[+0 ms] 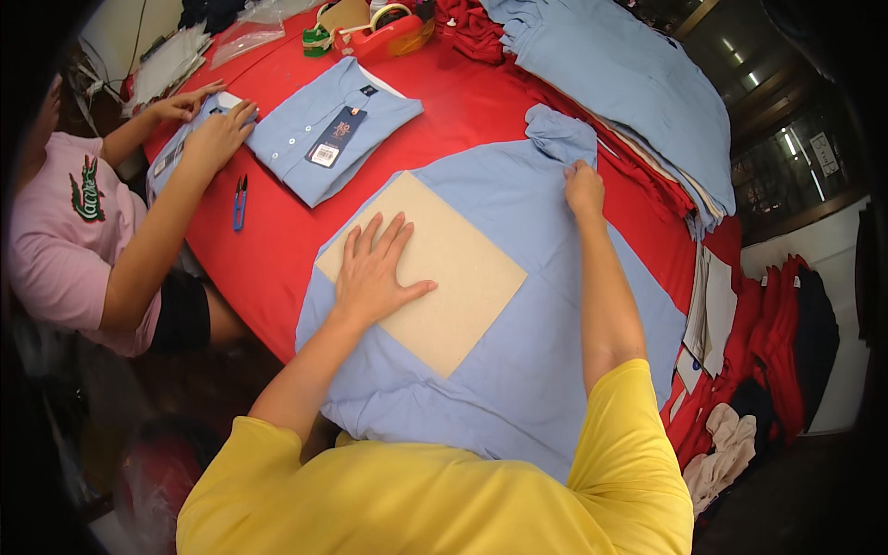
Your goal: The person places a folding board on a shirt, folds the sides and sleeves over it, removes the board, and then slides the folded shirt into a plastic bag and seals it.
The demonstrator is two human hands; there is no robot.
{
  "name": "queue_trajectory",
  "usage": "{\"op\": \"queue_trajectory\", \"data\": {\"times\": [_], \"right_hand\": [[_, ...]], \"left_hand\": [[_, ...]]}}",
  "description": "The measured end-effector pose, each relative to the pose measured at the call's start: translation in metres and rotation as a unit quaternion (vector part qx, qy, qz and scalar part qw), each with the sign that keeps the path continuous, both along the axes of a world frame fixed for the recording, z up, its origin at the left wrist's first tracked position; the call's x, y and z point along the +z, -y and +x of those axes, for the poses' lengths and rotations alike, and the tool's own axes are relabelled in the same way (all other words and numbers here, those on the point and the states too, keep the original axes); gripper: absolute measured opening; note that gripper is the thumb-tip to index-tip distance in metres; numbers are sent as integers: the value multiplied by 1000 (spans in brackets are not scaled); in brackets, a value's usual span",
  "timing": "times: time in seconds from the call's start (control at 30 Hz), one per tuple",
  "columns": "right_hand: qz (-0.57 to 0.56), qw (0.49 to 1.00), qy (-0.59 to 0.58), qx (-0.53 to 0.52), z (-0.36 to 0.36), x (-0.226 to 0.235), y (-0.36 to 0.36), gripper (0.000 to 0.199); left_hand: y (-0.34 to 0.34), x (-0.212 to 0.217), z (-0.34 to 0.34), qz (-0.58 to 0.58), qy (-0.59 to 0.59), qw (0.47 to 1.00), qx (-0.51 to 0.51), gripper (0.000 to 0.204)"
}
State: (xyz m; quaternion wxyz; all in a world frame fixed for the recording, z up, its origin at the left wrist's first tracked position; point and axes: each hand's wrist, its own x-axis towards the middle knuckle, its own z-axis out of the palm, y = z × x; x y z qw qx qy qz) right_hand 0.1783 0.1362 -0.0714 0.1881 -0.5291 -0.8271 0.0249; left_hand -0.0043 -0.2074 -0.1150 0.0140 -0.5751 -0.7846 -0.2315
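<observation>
The left hand (367, 280), spread wide, is pressing on the card (462, 282), which is lying on the blue garment (555, 342) with its long axis running upper left to lower right, one corner pointing away. The right hand (584, 191) is pinching the garment near its bunched far-right end (561, 137).

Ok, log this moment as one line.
left hand: flat on beige board | right hand: holding blue garment | red table: beneath

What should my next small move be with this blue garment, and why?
Perhaps draw the bunched cloth straight with your right hand, which seems to pinch it: the blue garment lies flatter nearby, and your left hand rests spread on the beige board.
</observation>
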Motion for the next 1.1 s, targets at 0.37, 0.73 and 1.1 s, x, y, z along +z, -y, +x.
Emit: {"op": "queue_trajectory", "data": {"times": [0.37,0.73,1.1], "right_hand": [[-293,863,-180,371,-41,59,161,30],[22,924,25,380,-102,-44,209,45],[-153,971,17,185,121,37,143,56]], "left_hand": [[3,-27,-13,-145,-226,963,22,56],[-7,-56,-22,-44,-350,930,101,67],[11,-17,-11,126,-2,990,-65,41]]}}
